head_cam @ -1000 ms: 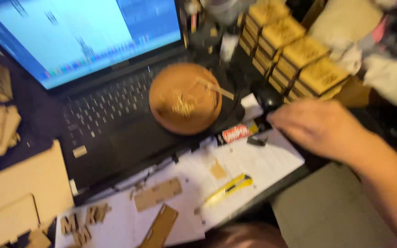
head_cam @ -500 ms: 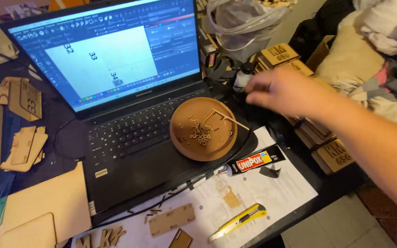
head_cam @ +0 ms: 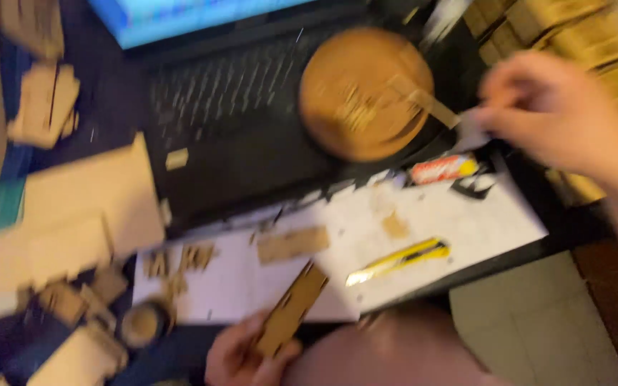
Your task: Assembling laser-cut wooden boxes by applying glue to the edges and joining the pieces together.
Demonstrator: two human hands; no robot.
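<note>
My left hand [head_cam: 241,355] at the bottom edge grips a long notched wooden strip [head_cam: 292,309] that slants up over the white paper sheet [head_cam: 438,229]. My right hand [head_cam: 548,118] hovers at the right, fingers curled near a small white piece [head_cam: 470,129] beside the round wooden disc [head_cam: 363,89]; blur hides whether it grips that piece. The disc rests on the right side of the black laptop [head_cam: 252,150] and carries small wooden pieces and a flat stick [head_cam: 423,100].
A glue tube [head_cam: 443,169] and a yellow utility knife [head_cam: 398,261] lie on the paper, along with small wooden cut-outs [head_cam: 291,244]. Cardboard sheets [head_cam: 73,214] and wooden parts cover the left. Stacked wooden boxes [head_cam: 581,36] stand at the top right. Tiled floor [head_cam: 523,329] shows below the desk edge.
The view has swung down and closer. My right hand dropped from the boxes toward the disc's right edge. My left hand with the wooden strip has come into view at the bottom.
</note>
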